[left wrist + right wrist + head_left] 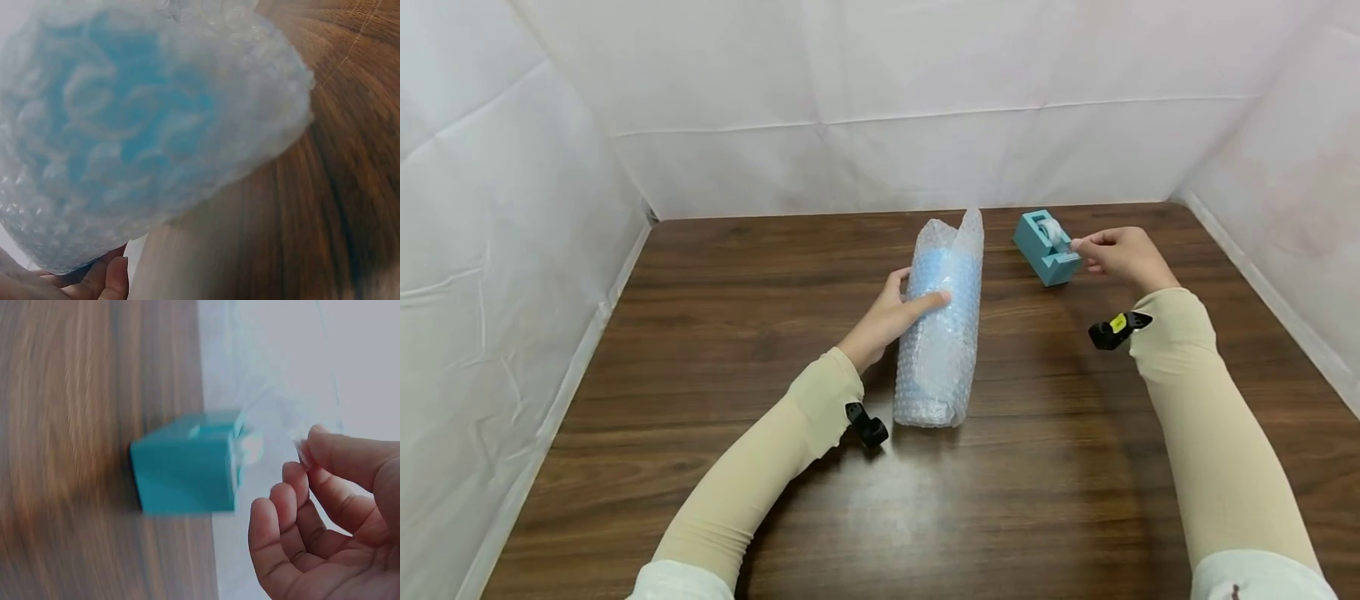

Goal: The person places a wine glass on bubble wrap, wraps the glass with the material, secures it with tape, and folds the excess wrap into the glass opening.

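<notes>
My left hand (895, 317) grips a bubble-wrapped cylinder (936, 362) from its left side, thumb across the front and fingers behind. Pale blue shows through the clear wrap, and loose wrap sticks up past the far end. Close up in the left wrist view, the end of the bundle hides most of that hand. To the right, my right hand (1123, 257) pinches a bit of clear tape (302, 455) between thumb and index finger. It is just beside the front of a teal tape dispenser (1045, 254), which holds a roll of clear tape (1051, 231).
Both hands work over a dark wood-grain table (737, 333). White sheeting (850, 158) rises along its back edge and both sides. A small black wrist camera (867, 425) hangs at the left cuff, another black camera (1116, 330) at the right cuff.
</notes>
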`<move>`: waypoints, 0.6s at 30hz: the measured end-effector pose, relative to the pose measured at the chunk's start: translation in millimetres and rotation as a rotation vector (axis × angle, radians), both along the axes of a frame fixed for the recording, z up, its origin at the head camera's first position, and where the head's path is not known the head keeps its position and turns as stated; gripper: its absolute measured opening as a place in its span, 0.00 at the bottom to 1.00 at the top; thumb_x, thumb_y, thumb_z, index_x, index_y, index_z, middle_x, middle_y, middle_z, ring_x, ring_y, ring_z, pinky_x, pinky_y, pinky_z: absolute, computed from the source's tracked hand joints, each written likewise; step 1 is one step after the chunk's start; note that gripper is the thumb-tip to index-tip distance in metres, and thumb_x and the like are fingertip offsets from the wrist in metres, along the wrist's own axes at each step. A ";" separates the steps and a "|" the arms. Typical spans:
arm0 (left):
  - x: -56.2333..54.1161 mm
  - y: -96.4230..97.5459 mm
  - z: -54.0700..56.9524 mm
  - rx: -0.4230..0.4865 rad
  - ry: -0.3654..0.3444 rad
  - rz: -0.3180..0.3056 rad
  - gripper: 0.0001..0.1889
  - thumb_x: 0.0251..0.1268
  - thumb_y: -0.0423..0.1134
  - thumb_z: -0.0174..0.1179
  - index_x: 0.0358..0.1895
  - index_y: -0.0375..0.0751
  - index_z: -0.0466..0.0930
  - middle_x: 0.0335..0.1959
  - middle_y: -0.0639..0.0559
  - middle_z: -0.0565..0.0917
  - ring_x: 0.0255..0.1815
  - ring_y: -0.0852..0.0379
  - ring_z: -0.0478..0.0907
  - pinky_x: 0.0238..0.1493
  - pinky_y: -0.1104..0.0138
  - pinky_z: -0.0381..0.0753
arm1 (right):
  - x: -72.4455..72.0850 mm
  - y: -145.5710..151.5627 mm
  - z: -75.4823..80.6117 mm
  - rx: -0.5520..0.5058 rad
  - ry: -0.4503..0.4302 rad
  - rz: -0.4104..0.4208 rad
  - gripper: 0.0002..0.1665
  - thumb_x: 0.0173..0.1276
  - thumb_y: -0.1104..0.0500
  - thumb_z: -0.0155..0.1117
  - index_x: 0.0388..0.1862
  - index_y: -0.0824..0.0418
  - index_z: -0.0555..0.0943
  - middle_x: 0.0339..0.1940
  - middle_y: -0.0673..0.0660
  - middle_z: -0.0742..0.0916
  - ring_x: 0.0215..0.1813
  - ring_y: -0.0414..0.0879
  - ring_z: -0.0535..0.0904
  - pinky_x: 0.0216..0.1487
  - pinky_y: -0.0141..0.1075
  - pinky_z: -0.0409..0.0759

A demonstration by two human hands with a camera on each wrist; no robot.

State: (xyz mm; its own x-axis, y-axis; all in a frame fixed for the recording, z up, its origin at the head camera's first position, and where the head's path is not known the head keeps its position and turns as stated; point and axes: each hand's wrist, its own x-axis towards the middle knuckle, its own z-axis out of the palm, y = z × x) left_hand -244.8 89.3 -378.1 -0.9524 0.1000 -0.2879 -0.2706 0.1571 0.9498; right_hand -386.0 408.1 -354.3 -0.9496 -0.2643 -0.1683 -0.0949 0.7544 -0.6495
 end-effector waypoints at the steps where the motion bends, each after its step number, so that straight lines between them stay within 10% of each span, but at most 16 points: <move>1: -0.1 -2.2 0.9 -0.003 0.001 0.006 0.46 0.59 0.59 0.62 0.75 0.57 0.43 0.63 0.44 0.69 0.60 0.47 0.74 0.59 0.51 0.73 | 0.2 -3.1 1.7 -0.007 -0.009 0.006 0.41 0.69 0.34 0.51 0.62 0.68 0.74 0.58 0.68 0.78 0.36 0.32 0.78 0.47 0.40 0.82; 18: 5.7 -36.3 -1.6 -0.024 0.001 0.127 0.48 0.59 0.60 0.62 0.76 0.55 0.42 0.72 0.44 0.57 0.70 0.46 0.64 0.66 0.49 0.67 | 14.4 -84.4 21.3 -0.280 0.001 0.227 0.28 0.65 0.41 0.63 0.53 0.61 0.81 0.42 0.42 0.86 0.42 0.39 0.80 0.44 0.29 0.79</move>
State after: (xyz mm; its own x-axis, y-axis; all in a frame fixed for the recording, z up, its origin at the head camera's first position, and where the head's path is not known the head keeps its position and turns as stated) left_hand -239.1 53.0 -379.7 -0.9573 -0.0287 -0.2878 -0.2888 0.1443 0.9464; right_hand -371.6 323.7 -333.0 -0.8618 -0.5039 -0.0590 -0.2400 0.5073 -0.8276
